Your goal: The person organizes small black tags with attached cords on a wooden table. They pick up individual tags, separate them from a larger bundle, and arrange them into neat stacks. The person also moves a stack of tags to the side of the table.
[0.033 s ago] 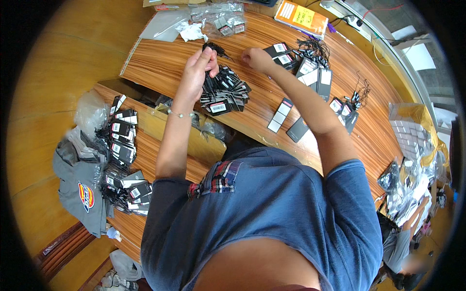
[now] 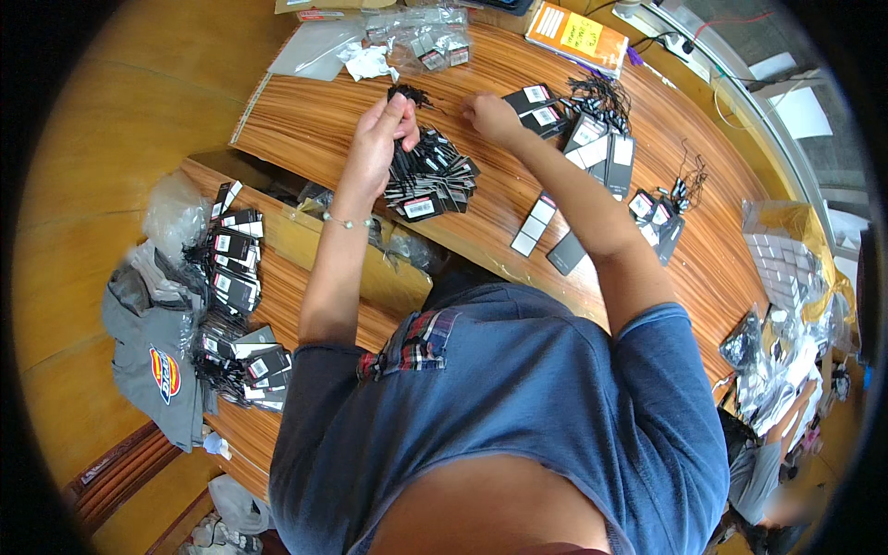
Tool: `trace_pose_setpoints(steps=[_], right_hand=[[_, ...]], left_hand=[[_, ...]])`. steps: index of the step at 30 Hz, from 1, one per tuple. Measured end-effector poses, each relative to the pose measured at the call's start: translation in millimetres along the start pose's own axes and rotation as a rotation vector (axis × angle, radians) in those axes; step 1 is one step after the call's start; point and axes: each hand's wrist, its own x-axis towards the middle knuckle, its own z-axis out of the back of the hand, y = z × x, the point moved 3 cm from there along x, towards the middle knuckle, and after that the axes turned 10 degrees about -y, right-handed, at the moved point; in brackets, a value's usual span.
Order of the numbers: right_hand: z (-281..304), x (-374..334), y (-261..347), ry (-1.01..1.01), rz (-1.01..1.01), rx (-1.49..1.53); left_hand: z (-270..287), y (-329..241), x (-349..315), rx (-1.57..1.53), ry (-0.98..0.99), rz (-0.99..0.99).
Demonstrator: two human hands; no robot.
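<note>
My left hand (image 2: 381, 134) is closed in a fist around the black strings (image 2: 413, 93) of a thick bunch of hang tags (image 2: 433, 180). Loose string ends stick out above the fist, while the black tags with white labels fan out below it on the table. To the right, my right hand (image 2: 492, 118) is closed with the fingertips pinched together, apart from the left. Anything between those fingertips is too small to make out. Just beyond it lie black hang tags with barcode labels (image 2: 544, 116), close to a tangle of black strings (image 2: 599, 97).
More tags (image 2: 622, 166) and a strip with white labels (image 2: 534, 225) lie on the wood-grain table (image 2: 319, 111). At left are tag bunches (image 2: 236, 277) and a grey garment (image 2: 153, 370). Clear bags (image 2: 421, 32) and an orange notebook (image 2: 578, 39) sit at the back; a person works far right.
</note>
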Motion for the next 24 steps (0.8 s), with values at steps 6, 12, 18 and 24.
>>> trace_pose_setpoints(steps=[6,12,18,24], right_hand=[[-16.3,-2.4,9.9,-0.103,0.099,-0.383],[51.7,6.8,28.5,-0.002,-0.086,0.675],[120.6,-12.4,85.8,0.027,0.039,0.971],[115.4,-7.0,84.3,-0.352,0.156,0.629]], left_hand=[[-2.2,1.1,-1.9,-0.013,-0.053,-0.023],[0.5,6.8,5.1,-0.034,-0.075,-0.065],[-11.0,13.3,22.5,0.117,-0.132,-0.161],[-14.9,15.7,19.7,0.124,-0.076,-0.132]])
